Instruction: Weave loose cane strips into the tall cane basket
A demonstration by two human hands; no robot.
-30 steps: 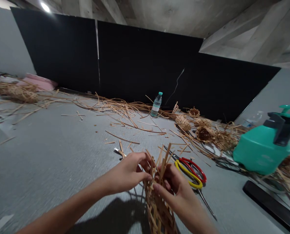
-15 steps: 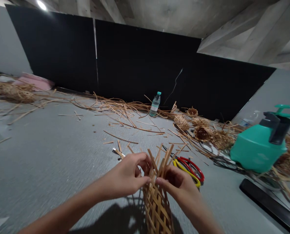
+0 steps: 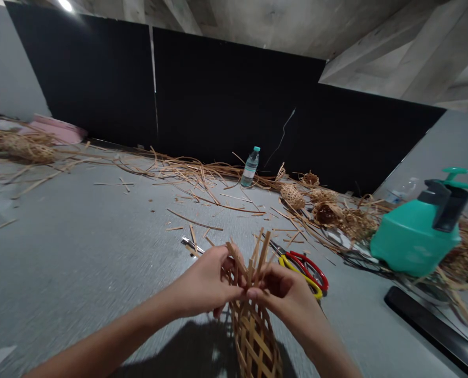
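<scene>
A narrow woven basket (image 3: 255,338) of flat tan strips stands at the bottom centre, its loose strip ends sticking up at the top. My left hand (image 3: 208,281) pinches strips at the upper left of the weave, thumb and fingers closed. From the right, my right hand (image 3: 283,291) pinches strips at the same level, its thumb tip close to the left thumb. The lower end of the basket runs out of the picture. Just beyond my right hand lie scissors (image 3: 305,270) with one red and one yellow handle.
A water bottle (image 3: 250,168) stands by the black wall panel (image 3: 234,94) among long loose strips. Several small woven baskets (image 3: 292,197) lie to its right. A green spray bottle (image 3: 415,236) and a black flat bar (image 3: 431,328) are at the right. A metal tool (image 3: 190,244) lies left of centre.
My right hand has moved slightly left, bringing the two thumbs closer together. The upright strip ends have shifted left and bunched nearer each other.
</scene>
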